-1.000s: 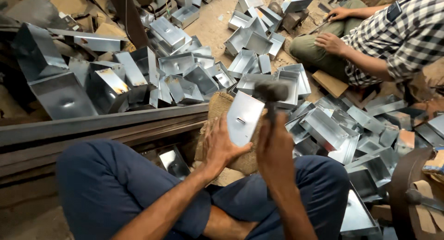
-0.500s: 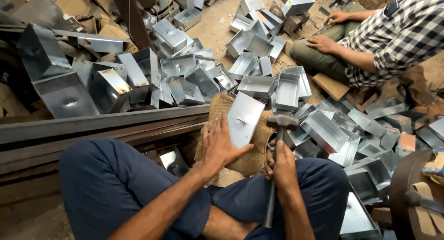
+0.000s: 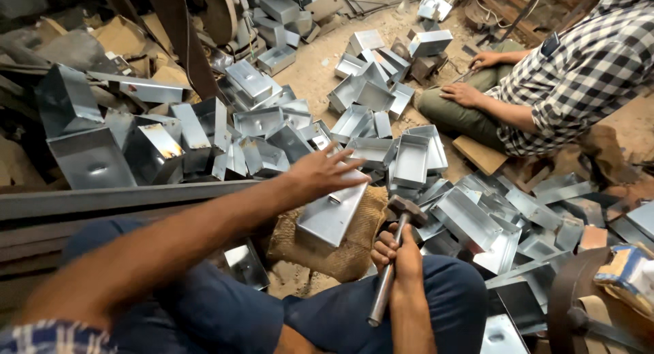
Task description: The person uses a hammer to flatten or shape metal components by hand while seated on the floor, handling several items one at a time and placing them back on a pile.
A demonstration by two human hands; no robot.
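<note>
Left hand (image 3: 320,173): extended forward, fingers spread apart, palm down on the upper end of the sheet-metal tray (image 3: 334,214); not gripping it.
Right hand (image 3: 397,250): fingers clamped around the metal shaft of the hammer (image 3: 390,262), about midway along it.
Hammer: head up and resting just beside the right edge of the tray; shaft slanting down toward the person's lap.
Sheet-metal tray: shiny, rectangular, lying tilted on the burlap pad (image 3: 340,248) between the person's knees, hollow side down as far as can be told.
Burlap pad: brown, on the dirt floor (image 3: 320,71), just beyond the blue trousers (image 3: 436,299).
Tray pile (image 3: 259,132): many similar metal trays scattered on the floor beyond and to the right of the pad.
Steel beam (image 3: 102,201): long, dark, lying across the left side.
Co-worker (image 3: 579,81): seated at upper right in a checked shirt, both hands near the floor among trays.
</note>
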